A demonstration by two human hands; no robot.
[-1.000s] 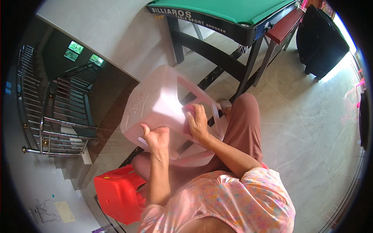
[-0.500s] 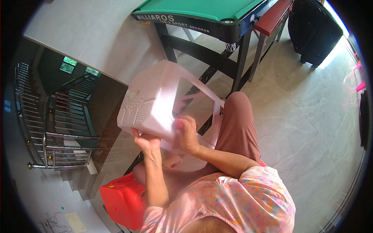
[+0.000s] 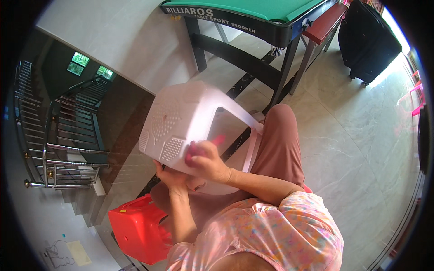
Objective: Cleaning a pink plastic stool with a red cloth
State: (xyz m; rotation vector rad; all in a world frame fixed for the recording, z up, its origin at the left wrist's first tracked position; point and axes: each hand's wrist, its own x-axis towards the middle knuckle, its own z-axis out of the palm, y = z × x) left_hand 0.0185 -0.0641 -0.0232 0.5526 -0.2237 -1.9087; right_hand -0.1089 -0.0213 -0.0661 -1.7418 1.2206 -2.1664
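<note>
A pale pink plastic stool [image 3: 174, 108] is tilted in front of me, its holed, textured seat turned to the left and its legs toward my knee. My left hand [image 3: 173, 178] grips the stool's near lower edge, thumb showing at the rim and the other fingers partly hidden. My right hand [image 3: 210, 163] is closed around a bright pink cloth [image 3: 193, 151] and presses it against the near corner of the seat. Motion blurs the cloth, and a loose end shows past my knuckles.
A red plastic stool [image 3: 140, 230] stands at my left. Ahead are a green-topped billiard table [image 3: 244, 9], a dark red bench [image 3: 323, 22] and a black suitcase [image 3: 368, 43]. Metal stair railings [image 3: 68, 158] are at the far left. My bent knee [image 3: 280, 131] is close to the stool's legs.
My right hand has moved left with the cloth, from the stool's side to the seat corner. The stool has turned, so more of its seat faces me.
</note>
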